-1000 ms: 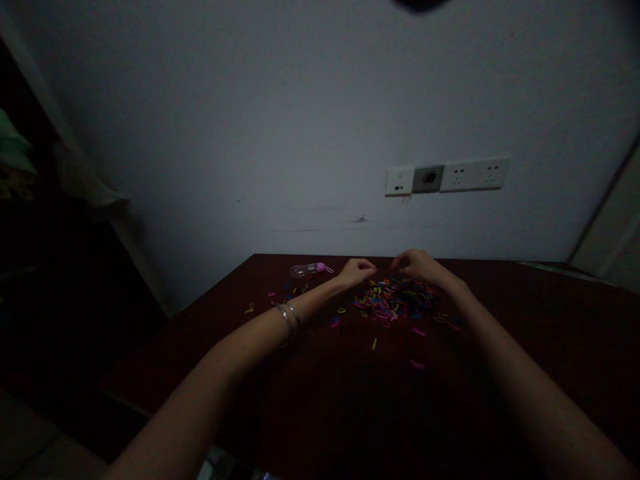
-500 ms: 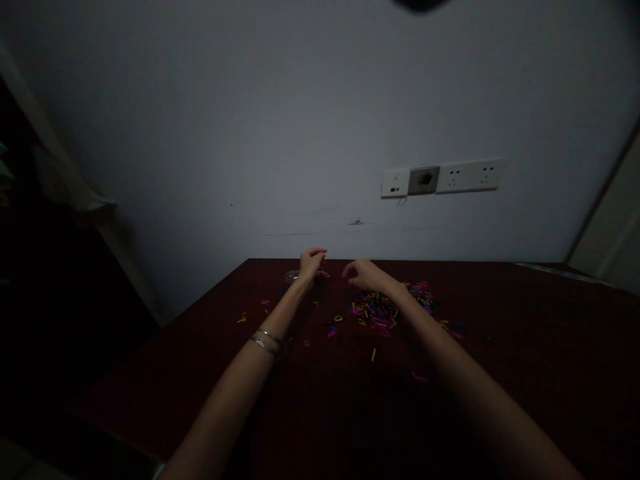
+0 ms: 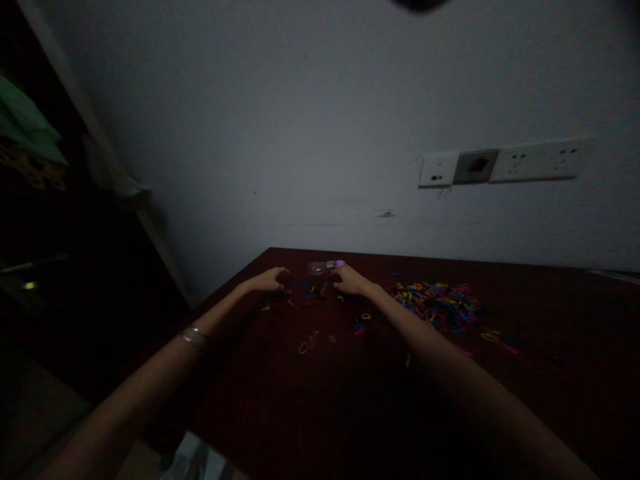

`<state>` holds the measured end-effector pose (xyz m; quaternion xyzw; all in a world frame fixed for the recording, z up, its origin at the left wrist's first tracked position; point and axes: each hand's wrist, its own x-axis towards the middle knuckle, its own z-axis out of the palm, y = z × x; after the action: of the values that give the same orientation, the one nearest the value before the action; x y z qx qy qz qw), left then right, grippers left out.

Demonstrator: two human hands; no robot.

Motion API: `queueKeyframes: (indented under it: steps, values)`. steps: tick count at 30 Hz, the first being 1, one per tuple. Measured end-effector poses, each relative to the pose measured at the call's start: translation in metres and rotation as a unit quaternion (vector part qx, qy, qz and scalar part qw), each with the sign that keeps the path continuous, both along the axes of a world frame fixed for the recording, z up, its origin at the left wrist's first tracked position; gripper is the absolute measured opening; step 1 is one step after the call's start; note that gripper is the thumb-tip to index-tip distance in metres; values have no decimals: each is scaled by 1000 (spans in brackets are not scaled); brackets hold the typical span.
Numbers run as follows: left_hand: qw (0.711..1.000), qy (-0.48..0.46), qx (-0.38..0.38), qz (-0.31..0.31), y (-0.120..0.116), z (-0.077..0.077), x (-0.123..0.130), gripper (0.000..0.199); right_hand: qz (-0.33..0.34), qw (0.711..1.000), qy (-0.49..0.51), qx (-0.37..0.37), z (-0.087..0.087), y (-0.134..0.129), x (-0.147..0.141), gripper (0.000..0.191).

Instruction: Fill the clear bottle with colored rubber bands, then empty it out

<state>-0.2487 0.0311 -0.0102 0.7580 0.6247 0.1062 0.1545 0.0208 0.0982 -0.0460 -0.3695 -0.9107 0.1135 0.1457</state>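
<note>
Small coloured rubber bands (image 3: 323, 291) lie scattered on the dark red table between my two hands. My left hand (image 3: 271, 280) is at their left, thumb and fingers apart, next to a pink band (image 3: 289, 291). On the other side is my right hand (image 3: 350, 280), its fingers spread and curved down close to the tabletop. Just behind its fingertips a clear plastic bottle (image 3: 317, 269) with a pink top (image 3: 341, 264) lies on its side. Whether the right fingers touch the bottle cannot be made out in the dim light.
A large heap of mixed bands (image 3: 443, 303) lies right of my right forearm. Several loose bands (image 3: 311, 342) are nearer me. The table (image 3: 280, 407) meets a pale wall with sockets (image 3: 533, 163). A dark door (image 3: 65, 267) stands left; something white (image 3: 195, 457) is below the table edge.
The view has turned left. My left hand has moved left, away from the bottle, and its fingers have parted. My right hand has gone from beside the heap leftward to the bottle.
</note>
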Motion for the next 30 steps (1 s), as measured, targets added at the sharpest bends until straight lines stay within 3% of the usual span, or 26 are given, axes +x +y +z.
queueKeyframes:
  steps: [2,6,13,21,26,30]
  values:
    - [996,64,-58,-38,-13,2,-19,73,3,1000,-7,12,-6,5,-5,34]
    - [983,143,-110,-41,-36,-2,-39,89,0,1000,-29,5,-16,15,-14,37]
    - [988,144,-36,-49,-56,-22,-35,70,-9,1000,-15,-14,-26,18,-29,54]
    - [987,142,-3,-78,-48,-19,-17,30,66,995,43,-54,-25,2,-39,77]
    - [993,96,21,-62,-34,-27,-11,36,95,991,61,-73,-24,-8,-45,80]
    - [998,46,11,-38,-25,-31,-6,50,120,988,57,-82,-20,-16,-54,61]
